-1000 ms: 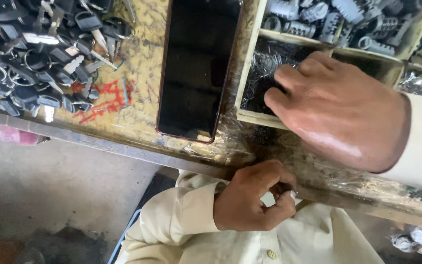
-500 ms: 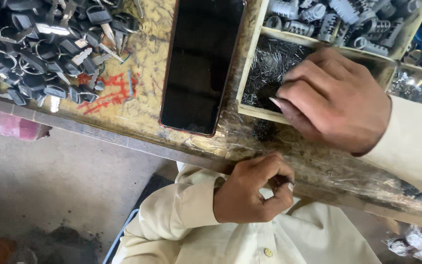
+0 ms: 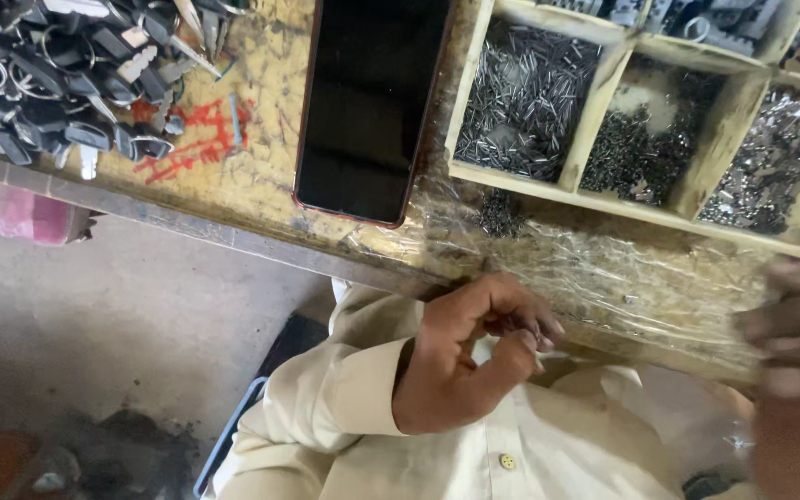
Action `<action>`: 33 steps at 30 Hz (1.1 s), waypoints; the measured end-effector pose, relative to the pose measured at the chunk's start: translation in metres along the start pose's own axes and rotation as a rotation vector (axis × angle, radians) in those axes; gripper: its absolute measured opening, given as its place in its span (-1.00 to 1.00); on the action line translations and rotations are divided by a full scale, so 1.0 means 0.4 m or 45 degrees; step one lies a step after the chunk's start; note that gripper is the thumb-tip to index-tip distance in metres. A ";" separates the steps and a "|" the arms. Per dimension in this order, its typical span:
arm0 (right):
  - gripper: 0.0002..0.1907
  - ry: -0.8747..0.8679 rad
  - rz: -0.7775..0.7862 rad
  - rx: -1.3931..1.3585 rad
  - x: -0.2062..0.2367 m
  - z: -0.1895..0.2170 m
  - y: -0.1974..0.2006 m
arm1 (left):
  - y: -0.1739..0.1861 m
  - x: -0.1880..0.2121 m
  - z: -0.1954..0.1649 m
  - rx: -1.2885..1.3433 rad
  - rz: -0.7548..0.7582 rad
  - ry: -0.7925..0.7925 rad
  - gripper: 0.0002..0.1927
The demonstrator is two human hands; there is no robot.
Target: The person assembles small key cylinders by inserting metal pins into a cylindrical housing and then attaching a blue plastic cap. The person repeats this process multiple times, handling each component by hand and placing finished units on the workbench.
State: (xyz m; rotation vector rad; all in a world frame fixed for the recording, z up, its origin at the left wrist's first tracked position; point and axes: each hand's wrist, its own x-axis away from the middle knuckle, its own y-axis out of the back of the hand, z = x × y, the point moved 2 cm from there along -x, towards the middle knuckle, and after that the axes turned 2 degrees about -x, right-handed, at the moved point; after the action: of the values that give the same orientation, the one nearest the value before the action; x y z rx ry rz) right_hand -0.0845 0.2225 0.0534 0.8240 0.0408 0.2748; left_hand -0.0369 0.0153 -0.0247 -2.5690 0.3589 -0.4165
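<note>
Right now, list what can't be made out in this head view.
- Right hand: motion-blurred and cut off by the right edge; its grip and contents are unreadable.
- Left hand: its curled fingers hide whatever small part they pinch.
- Wooden tray: top edge cuts off the far compartments; the metal pins are too small to tell apart.
- Pile of keys: cropped at the top-left corner.
- Phone: upper end out of frame.

Worn yellow bench (image 3: 233,176), red paint smear, clear film taped over its near edge. Above the left hand (image 3: 465,356): dark phone (image 3: 368,102), flat. Up-left: heap of key shells (image 3: 57,74). Up-right: wooden tray (image 3: 594,190), compartments of small metal pins. Loose pins (image 3: 500,213) beside the tray.
</note>
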 end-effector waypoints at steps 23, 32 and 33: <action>-0.86 0.441 -0.506 -0.078 0.173 -0.050 -0.176 | -0.062 0.009 0.028 -0.037 0.036 0.201 -0.93; -0.77 0.356 -0.271 -0.066 0.196 -0.075 -0.162 | -0.083 0.030 0.055 0.146 0.033 0.224 -0.91; -0.75 0.405 -0.328 -0.047 0.198 -0.079 -0.157 | -0.080 0.029 0.054 0.129 0.042 0.210 -0.90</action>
State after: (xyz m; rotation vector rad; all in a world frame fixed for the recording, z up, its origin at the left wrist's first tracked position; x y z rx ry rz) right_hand 0.0014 0.2252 -0.0082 0.7235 0.4357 0.1601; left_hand -0.0128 0.0478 -0.0232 -2.4339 0.4268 -0.6210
